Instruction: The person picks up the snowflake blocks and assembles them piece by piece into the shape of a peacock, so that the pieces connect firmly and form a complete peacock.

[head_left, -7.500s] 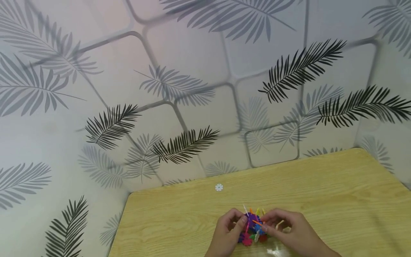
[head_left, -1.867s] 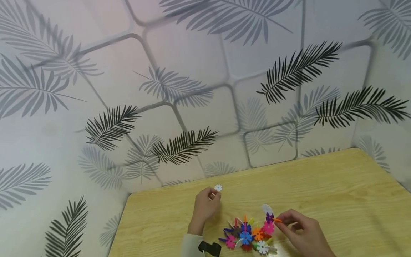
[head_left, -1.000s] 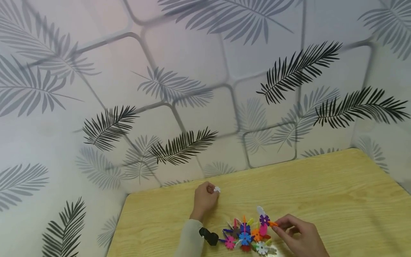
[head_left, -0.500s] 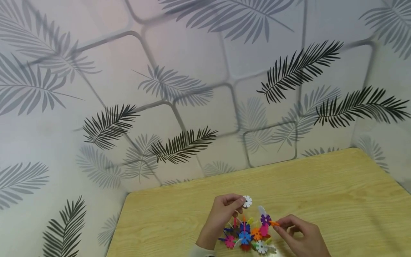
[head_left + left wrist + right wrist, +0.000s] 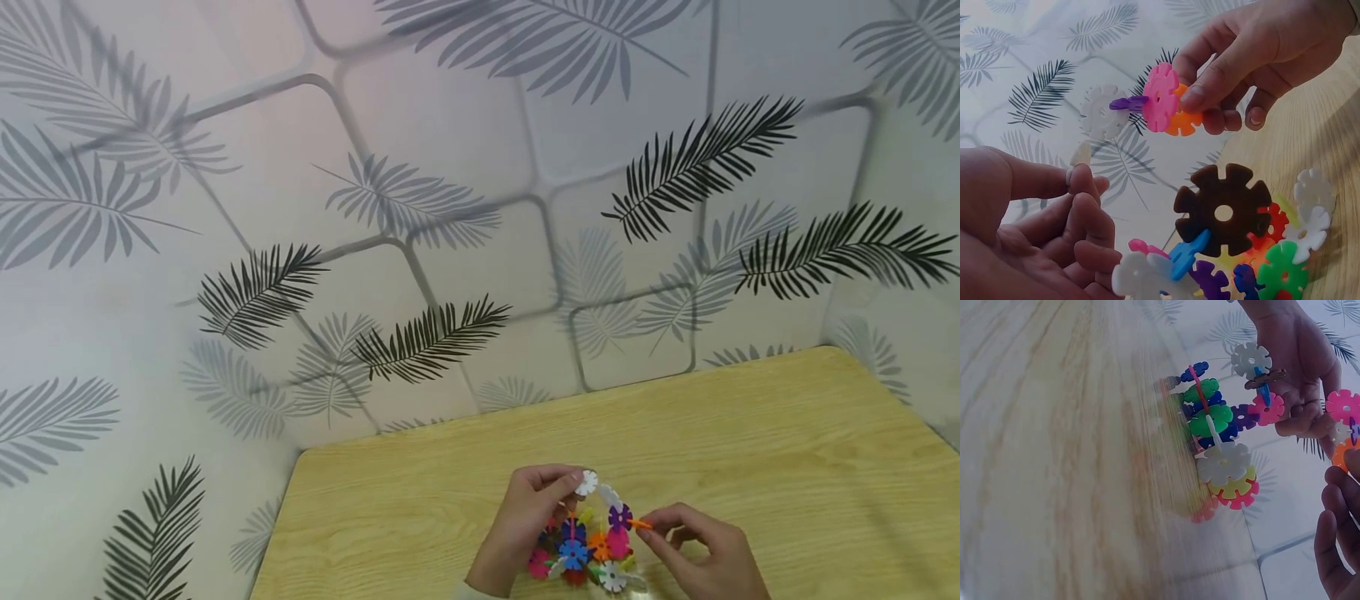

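Note:
My left hand (image 5: 521, 517) pinches a white snowflake disc (image 5: 588, 482) between thumb and fingertips. In the left wrist view this disc (image 5: 1080, 159) shows nearly edge-on. With thumb and fingers, my right hand (image 5: 701, 546) pinches the orange disc (image 5: 639, 524) of a small chain. Slotted together with it are a pink disc (image 5: 1161, 97), a purple disc (image 5: 1127, 103) and a white disc (image 5: 1100, 112). In the head view the left hand's disc is close beside the chain's white disc (image 5: 612, 497). Below both hands stands a built cluster of snowflake discs (image 5: 573, 554).
The cluster has a brown disc (image 5: 1222, 209), green discs (image 5: 1210, 422), and several blue, white and pink ones sticking out at angles. It rests on the wood-grain table (image 5: 750, 433). A leaf-patterned wall (image 5: 487, 250) rises behind the table's far edge.
My left hand picked up the white disc from the table's far side and brought it back beside the chain. The right hand, earlier at the cluster, now holds the chain just right of it.

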Action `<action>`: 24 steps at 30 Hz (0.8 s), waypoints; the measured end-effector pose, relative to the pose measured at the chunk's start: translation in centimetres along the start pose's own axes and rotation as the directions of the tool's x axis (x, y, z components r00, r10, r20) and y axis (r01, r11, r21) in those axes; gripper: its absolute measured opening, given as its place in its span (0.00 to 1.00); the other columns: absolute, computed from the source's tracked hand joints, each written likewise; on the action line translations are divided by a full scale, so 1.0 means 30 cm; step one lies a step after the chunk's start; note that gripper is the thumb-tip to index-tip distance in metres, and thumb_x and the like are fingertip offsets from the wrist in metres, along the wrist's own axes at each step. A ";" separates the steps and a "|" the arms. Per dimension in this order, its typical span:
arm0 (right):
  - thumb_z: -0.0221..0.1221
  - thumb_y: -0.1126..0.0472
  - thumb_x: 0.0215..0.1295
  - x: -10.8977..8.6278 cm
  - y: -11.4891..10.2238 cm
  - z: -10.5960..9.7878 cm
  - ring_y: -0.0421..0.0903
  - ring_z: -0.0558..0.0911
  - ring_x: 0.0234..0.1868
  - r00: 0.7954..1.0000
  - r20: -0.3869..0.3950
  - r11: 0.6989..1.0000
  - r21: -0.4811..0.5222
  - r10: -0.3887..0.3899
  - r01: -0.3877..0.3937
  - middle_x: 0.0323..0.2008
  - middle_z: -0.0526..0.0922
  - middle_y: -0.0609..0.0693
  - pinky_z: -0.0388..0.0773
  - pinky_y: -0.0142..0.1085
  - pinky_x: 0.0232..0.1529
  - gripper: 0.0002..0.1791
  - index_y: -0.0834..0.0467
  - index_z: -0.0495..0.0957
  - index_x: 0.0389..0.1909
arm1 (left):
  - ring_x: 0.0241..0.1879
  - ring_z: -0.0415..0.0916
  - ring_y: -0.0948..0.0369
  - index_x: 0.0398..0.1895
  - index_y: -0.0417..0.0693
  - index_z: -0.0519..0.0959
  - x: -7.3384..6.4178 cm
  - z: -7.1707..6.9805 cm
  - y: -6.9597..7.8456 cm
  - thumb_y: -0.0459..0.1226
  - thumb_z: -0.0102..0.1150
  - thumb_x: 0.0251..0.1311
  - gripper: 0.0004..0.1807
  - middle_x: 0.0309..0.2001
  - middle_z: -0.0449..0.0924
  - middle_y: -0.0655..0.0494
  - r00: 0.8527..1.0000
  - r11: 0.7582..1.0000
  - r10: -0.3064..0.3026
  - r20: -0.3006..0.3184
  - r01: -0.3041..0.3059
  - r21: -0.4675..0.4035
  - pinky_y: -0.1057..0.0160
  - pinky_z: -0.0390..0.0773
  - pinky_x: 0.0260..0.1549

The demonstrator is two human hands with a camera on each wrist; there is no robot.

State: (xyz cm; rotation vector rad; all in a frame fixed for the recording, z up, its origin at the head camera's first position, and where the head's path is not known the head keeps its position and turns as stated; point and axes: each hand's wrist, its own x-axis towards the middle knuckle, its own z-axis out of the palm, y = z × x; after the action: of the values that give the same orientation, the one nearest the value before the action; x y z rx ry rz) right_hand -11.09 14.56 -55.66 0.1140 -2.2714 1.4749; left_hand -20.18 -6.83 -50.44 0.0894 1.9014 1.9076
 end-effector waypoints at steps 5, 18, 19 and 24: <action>0.76 0.77 0.57 0.000 0.012 -0.001 0.33 0.85 0.29 0.998 -0.005 0.998 0.025 -0.062 0.062 0.31 0.91 0.38 0.84 0.30 0.29 0.19 0.48 0.88 0.36 | 0.31 0.79 0.69 0.54 0.36 0.90 0.000 0.005 -0.005 0.37 0.64 0.77 0.14 0.33 0.88 0.64 1.000 0.999 -0.027 0.012 0.026 0.026 0.72 0.79 0.33; 0.76 0.76 0.58 -0.008 0.016 0.003 0.33 0.84 0.28 0.998 0.003 0.998 0.020 -0.055 0.055 0.30 0.89 0.36 0.84 0.29 0.28 0.19 0.47 0.88 0.36 | 0.31 0.75 0.68 0.53 0.35 0.90 0.000 0.010 -0.025 0.36 0.64 0.76 0.14 0.37 0.90 0.61 0.999 0.999 -0.003 0.038 0.002 0.033 0.72 0.77 0.33; 0.76 0.75 0.58 -0.008 0.015 0.003 0.33 0.84 0.28 0.998 0.003 0.998 0.019 -0.055 0.055 0.30 0.89 0.36 0.84 0.29 0.28 0.19 0.47 0.88 0.36 | 0.32 0.76 0.68 0.53 0.35 0.90 -0.001 0.011 -0.026 0.36 0.64 0.76 0.13 0.40 0.92 0.58 0.999 0.999 -0.002 0.037 0.001 0.033 0.72 0.78 0.34; 0.77 0.74 0.58 -0.008 0.013 0.001 0.32 0.84 0.29 0.998 0.021 0.999 0.003 -0.053 0.053 0.30 0.89 0.35 0.83 0.30 0.27 0.18 0.46 0.88 0.36 | 0.34 0.78 0.70 0.54 0.34 0.90 -0.007 0.018 -0.027 0.35 0.64 0.76 0.14 0.49 0.94 0.50 0.999 1.000 -0.008 0.041 0.007 0.018 0.74 0.81 0.37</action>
State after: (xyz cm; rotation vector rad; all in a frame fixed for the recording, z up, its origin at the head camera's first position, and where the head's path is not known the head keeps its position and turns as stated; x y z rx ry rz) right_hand -11.00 14.67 -56.10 0.1893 -2.2654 1.4557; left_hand -19.59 -6.42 -51.13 0.1259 1.8898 1.8696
